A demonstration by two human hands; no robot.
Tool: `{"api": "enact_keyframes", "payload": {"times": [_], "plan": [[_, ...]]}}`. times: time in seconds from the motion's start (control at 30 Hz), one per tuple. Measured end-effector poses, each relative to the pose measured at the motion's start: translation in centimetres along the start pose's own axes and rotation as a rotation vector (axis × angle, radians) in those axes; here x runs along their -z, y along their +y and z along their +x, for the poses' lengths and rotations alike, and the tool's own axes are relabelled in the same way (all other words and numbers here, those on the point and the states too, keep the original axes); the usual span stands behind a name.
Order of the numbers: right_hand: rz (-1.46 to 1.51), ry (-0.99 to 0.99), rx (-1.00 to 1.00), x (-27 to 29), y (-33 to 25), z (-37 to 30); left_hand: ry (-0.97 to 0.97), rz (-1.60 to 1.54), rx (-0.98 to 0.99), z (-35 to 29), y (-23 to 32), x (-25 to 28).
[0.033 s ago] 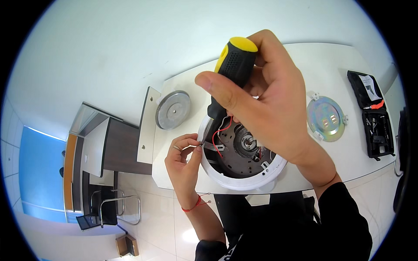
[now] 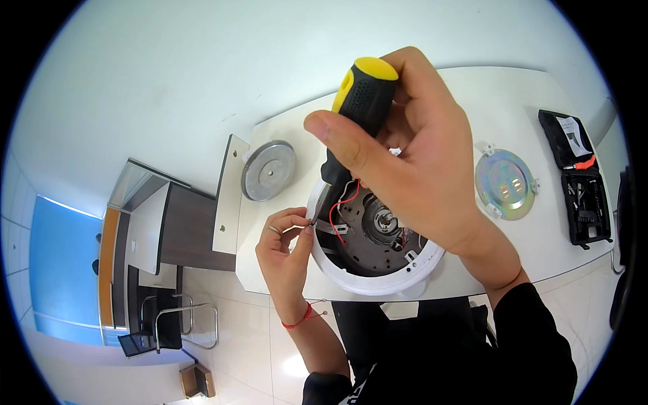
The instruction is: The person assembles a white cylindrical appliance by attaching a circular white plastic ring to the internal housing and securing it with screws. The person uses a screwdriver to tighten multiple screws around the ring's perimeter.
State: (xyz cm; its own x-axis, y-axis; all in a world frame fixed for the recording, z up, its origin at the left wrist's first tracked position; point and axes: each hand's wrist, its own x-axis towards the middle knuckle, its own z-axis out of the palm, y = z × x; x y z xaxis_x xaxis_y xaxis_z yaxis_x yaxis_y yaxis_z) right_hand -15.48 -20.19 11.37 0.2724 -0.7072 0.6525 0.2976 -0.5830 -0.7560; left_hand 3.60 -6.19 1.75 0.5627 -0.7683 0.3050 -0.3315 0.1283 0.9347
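My right hand (image 2: 432,175) is wrapped round a screwdriver (image 2: 368,94) with a black and yellow handle, its shaft slanting down toward my left fingertips. At the left rim of a round white housing (image 2: 378,286), my left hand (image 2: 282,253) is closed in a pinch at the screwdriver's tip. Whatever those fingers hold is too small to name. The housing stands open, showing a dark metal inside with a round centre part (image 2: 385,217), a red wire (image 2: 332,214) and a metal bracket (image 2: 335,229). My right hand hides its far right side.
On the white table (image 2: 466,275), a grey metal disc (image 2: 268,171) lies left of the housing and a shiny round plate (image 2: 505,183) lies right. Farther right is an opened black tool case (image 2: 584,206) with bits and an orange piece. A chair (image 2: 172,320) stands at the left.
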Motion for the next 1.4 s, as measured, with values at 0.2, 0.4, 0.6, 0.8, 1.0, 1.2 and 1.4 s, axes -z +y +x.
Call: {"api": "enact_keyframes", "payload": {"times": [0.2,0.4,0.6,0.8,1.0,1.2,1.4], "plan": [[-0.013,-0.068,0.007,0.04,-0.52,-0.27,0.006,-0.003,0.003,-0.15,0.06,-0.03],[0.014,-0.075,0.070,0.21,-0.39,-0.51,0.010,-0.010,-0.003,-0.24,-0.07,0.00],[-0.002,-0.070,0.074,0.21,-0.23,-0.37,0.017,-0.010,0.007,-0.26,0.16,-0.21],[0.036,-0.079,0.048,0.34,-0.38,-0.33,0.032,0.008,0.013,-0.25,0.12,-0.20],[0.038,-0.082,0.086,0.12,-0.19,-0.42,0.031,0.008,-0.002,-0.30,0.09,-0.22],[0.000,-0.084,0.113,0.09,0.03,-0.42,0.027,0.007,-0.020,-0.31,0.08,-0.20],[0.012,-0.082,0.121,-0.03,0.03,-0.36,0.029,0.001,-0.020,-0.32,0.15,-0.28]]}}
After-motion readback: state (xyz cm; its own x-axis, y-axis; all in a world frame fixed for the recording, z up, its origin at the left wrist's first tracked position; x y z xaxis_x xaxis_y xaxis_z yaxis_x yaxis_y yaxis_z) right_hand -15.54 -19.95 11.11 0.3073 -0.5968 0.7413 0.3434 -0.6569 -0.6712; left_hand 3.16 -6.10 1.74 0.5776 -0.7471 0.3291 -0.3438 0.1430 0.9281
